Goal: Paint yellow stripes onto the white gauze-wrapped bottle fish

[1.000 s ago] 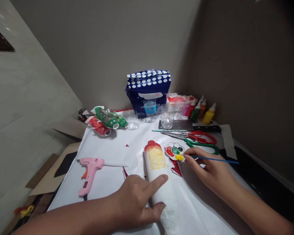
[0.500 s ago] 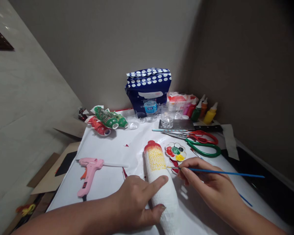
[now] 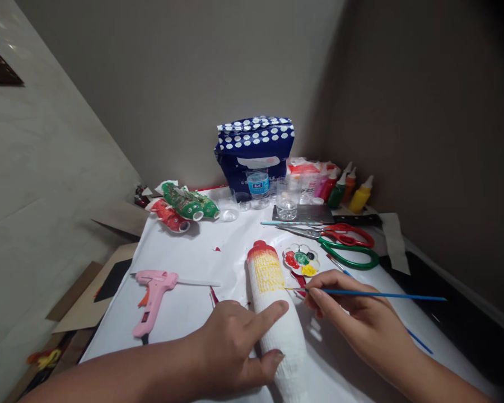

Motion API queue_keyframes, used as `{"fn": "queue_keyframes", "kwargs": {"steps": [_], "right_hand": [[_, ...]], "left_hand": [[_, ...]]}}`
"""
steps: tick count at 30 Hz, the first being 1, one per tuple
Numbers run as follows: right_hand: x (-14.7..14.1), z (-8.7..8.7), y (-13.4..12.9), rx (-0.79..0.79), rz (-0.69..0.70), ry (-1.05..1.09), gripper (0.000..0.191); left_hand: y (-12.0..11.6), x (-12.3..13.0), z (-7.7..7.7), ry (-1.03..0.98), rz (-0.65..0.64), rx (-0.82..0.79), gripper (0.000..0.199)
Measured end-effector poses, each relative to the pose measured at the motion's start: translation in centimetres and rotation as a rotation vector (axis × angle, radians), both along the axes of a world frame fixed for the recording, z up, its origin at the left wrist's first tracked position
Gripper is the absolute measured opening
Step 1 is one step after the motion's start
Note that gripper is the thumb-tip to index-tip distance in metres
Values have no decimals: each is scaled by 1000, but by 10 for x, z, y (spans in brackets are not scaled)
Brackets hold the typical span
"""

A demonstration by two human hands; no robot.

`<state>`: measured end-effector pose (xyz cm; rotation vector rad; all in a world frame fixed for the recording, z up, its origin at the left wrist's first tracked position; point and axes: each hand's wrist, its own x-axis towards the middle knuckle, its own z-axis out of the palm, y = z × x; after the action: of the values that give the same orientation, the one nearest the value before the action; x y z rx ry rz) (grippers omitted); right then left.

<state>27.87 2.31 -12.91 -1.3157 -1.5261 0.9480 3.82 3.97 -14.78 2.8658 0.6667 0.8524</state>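
Note:
A bottle shape wrapped in white textured material [image 3: 282,330] lies lengthwise before me. Its far tip is painted red, with a band of yellow below. My left hand [image 3: 243,338] grips it from the left, index finger stretched over the top and thumb against the nearer part; the other fingers are curled. In my right hand [image 3: 346,305] a thin blue paintbrush [image 3: 386,294] is pinched near its bristles, whose tip touches the bottle's right side at the lower edge of the yellow. Just beyond that hand sits a flower-shaped paint palette [image 3: 286,254] with red, green, black and yellow paint.
At left lie a pink glue gun [image 3: 155,288] and painted fish-like figures [image 3: 189,204]. Red-handled and green-handled scissors [image 3: 353,263], a knife [image 3: 357,220] and a clear cup [image 3: 287,196] are at the back right. Several paint bottles [image 3: 360,195] and a blue bag [image 3: 256,148] stand behind.
The paintbrush and my right hand have shifted very slightly, the brush's rear end moving a little left and up. My left hand and the bottle stay put.

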Motion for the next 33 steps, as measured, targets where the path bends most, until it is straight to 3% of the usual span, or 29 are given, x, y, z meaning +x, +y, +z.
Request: {"fn": "queue_keyframes", "kwargs": {"steps": [33], "right_hand": [[3,-6,1,23,24,5,22]], "left_hand": [[1,2,1,13,17,34,48]]}}
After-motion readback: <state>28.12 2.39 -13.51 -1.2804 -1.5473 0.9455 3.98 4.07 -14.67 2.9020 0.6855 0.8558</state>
